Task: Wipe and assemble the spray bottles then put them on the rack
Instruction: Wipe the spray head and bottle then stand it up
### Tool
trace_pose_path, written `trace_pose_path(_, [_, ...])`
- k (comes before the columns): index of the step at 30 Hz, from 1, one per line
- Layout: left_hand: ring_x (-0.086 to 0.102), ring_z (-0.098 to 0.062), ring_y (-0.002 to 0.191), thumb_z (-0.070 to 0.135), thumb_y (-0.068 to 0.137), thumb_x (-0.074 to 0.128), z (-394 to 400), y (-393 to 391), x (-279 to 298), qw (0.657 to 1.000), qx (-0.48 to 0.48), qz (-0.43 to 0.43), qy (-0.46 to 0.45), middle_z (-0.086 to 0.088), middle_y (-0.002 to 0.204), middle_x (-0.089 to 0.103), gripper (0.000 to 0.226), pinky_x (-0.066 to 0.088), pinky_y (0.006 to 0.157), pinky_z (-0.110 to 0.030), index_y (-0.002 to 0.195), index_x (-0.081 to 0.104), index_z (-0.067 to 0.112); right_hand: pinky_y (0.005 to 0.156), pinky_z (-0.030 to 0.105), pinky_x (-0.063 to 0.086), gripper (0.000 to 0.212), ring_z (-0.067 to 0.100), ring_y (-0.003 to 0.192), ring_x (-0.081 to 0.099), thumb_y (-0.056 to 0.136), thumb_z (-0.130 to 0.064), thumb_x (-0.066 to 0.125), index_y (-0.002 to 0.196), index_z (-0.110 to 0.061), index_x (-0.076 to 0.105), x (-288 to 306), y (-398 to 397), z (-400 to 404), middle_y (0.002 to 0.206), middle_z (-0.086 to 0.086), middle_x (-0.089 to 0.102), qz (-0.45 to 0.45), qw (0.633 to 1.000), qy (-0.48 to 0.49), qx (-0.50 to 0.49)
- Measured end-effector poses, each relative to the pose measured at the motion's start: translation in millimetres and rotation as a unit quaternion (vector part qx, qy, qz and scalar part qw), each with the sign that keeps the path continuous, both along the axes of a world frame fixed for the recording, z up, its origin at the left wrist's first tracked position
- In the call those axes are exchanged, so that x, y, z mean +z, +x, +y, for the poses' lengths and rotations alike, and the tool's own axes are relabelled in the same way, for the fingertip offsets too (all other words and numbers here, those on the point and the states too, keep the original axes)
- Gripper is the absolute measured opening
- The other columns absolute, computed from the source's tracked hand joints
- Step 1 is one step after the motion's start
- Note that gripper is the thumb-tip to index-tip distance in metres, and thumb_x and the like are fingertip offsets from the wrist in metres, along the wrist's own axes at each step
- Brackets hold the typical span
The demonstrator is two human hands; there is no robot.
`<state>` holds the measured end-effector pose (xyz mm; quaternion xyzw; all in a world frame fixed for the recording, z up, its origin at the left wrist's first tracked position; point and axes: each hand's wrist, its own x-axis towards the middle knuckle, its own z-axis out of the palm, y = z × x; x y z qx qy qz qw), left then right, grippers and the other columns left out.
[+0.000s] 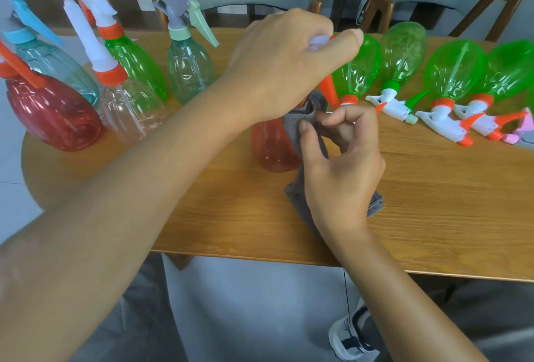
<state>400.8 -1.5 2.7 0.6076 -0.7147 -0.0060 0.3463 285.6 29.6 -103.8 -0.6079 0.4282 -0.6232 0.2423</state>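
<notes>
Fingers of my left hand (289, 64) curl over the white and orange spray head (319, 43) of the red bottle (271, 147), which stands upright on the wooden table (433, 188) right in front of me. My right hand (341, 165) pinches the grey cloth (300, 121) between thumb and fingers against the bottle's neck; the rest of the cloth trails down onto the tabletop. To my left stand assembled bottles (190, 69) in red, clear, green and pale blue. To my right, four green bottles (453, 69) lie on their sides with their spray heads on.
</notes>
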Motion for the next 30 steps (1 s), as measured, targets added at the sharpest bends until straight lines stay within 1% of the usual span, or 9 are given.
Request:
trace_pose_path(4, [0.050, -0.022, 0.073, 0.058, 0.093, 0.036, 0, -1, -1, 1.000, 0.009, 0.003, -0.002, -0.001, 0.064, 0.043, 0.061, 0.028, 0.066, -0.031, 0.088, 0.066, 0.006, 0.082, 0.030, 0.058, 0.033, 0.009, 0.088, 0.074, 0.088, -0.008, 0.078, 0.094, -0.022, 0.049, -8, -9, 2, 0.091, -0.006, 0.072, -0.009, 0.998, 0.047, 0.031])
trace_pose_path(8, [0.050, -0.021, 0.074, 0.056, 0.094, 0.039, 0, -1, -3, 1.000, 0.011, 0.011, -0.009, -0.002, 0.069, 0.050, 0.055, 0.026, 0.064, -0.023, 0.088, 0.062, 0.006, 0.083, 0.023, 0.058, 0.035, 0.001, 0.088, 0.073, 0.088, -0.002, 0.077, 0.095, -0.024, 0.052, -15, -19, 3, 0.094, -0.006, 0.071, 0.012, 0.992, 0.102, 0.078])
trace_pose_path(10, [0.054, -0.022, 0.076, 0.055, 0.096, 0.040, 2, 1, -3, 1.000, 0.009, 0.011, -0.012, -0.010, 0.079, 0.061, 0.052, 0.027, 0.063, -0.023, 0.090, 0.061, 0.008, 0.082, 0.015, 0.055, 0.034, -0.004, 0.088, 0.071, 0.087, 0.000, 0.076, 0.097, -0.023, 0.054, -18, -22, 2, 0.094, -0.009, 0.070, 0.054, 0.987, 0.126, 0.089])
trace_pose_path(12, [0.054, -0.019, 0.074, 0.052, 0.100, 0.042, 4, 1, -2, 1.000, -0.001, 0.011, -0.006, -0.008, 0.079, 0.061, 0.045, 0.028, 0.062, -0.022, 0.090, 0.058, 0.011, 0.079, 0.006, 0.049, 0.034, -0.008, 0.087, 0.068, 0.085, 0.002, 0.076, 0.098, -0.022, 0.056, -21, -24, 0, 0.092, -0.018, 0.067, 0.116, 0.980, 0.134, 0.088])
trace_pose_path(15, [0.045, -0.010, 0.065, 0.049, 0.102, 0.043, 7, 0, -1, 1.000, -0.011, 0.018, 0.012, 0.000, 0.074, 0.053, 0.040, 0.029, 0.060, -0.028, 0.092, 0.054, 0.013, 0.073, 0.007, 0.044, 0.032, 0.005, 0.084, 0.066, 0.085, 0.001, 0.073, 0.099, -0.023, 0.057, -20, -27, -5, 0.089, -0.016, 0.064, 0.186, 0.972, 0.133, 0.057])
trace_pose_path(19, [0.044, -0.016, 0.065, 0.044, 0.099, 0.044, 13, 1, 2, 0.999, -0.034, 0.033, 0.027, -0.004, 0.072, 0.050, 0.037, 0.033, 0.061, -0.038, 0.097, 0.056, 0.009, 0.073, 0.013, 0.048, 0.033, 0.009, 0.082, 0.067, 0.085, 0.001, 0.071, 0.098, -0.023, 0.053, -10, -29, -11, 0.090, -0.009, 0.067, 0.129, 0.984, 0.116, 0.041])
trace_pose_path(23, [0.060, -0.023, 0.089, 0.040, 0.094, 0.041, 19, 0, 4, 0.996, -0.078, 0.037, 0.027, -0.008, 0.092, 0.066, 0.036, 0.047, 0.079, -0.048, 0.095, 0.056, 0.007, 0.079, 0.016, 0.051, 0.033, 0.003, 0.081, 0.068, 0.089, 0.003, 0.068, 0.101, -0.022, 0.050, 4, -28, -13, 0.089, -0.011, 0.069, 0.049, 0.993, 0.086, 0.069])
trace_pose_path(25, [0.061, -0.028, 0.102, 0.040, 0.091, 0.038, 21, -1, 4, 0.994, -0.096, 0.041, 0.026, -0.011, 0.104, 0.068, 0.039, 0.046, 0.086, -0.054, 0.095, 0.055, 0.006, 0.082, 0.019, 0.052, 0.030, 0.002, 0.085, 0.069, 0.090, 0.002, 0.067, 0.103, -0.020, 0.052, 8, -28, -13, 0.088, -0.014, 0.071, 0.044, 0.993, 0.075, 0.079])
trace_pose_path(30, [0.059, -0.028, 0.108, 0.040, 0.089, 0.035, 23, 0, 3, 0.990, -0.125, 0.063, 0.033, -0.013, 0.110, 0.066, 0.044, 0.045, 0.091, -0.053, 0.099, 0.055, 0.003, 0.088, 0.019, 0.048, 0.030, -0.003, 0.095, 0.070, 0.090, -0.001, 0.071, 0.109, -0.016, 0.053, 17, -23, -11, 0.094, -0.011, 0.077, 0.052, 0.995, 0.025, 0.077])
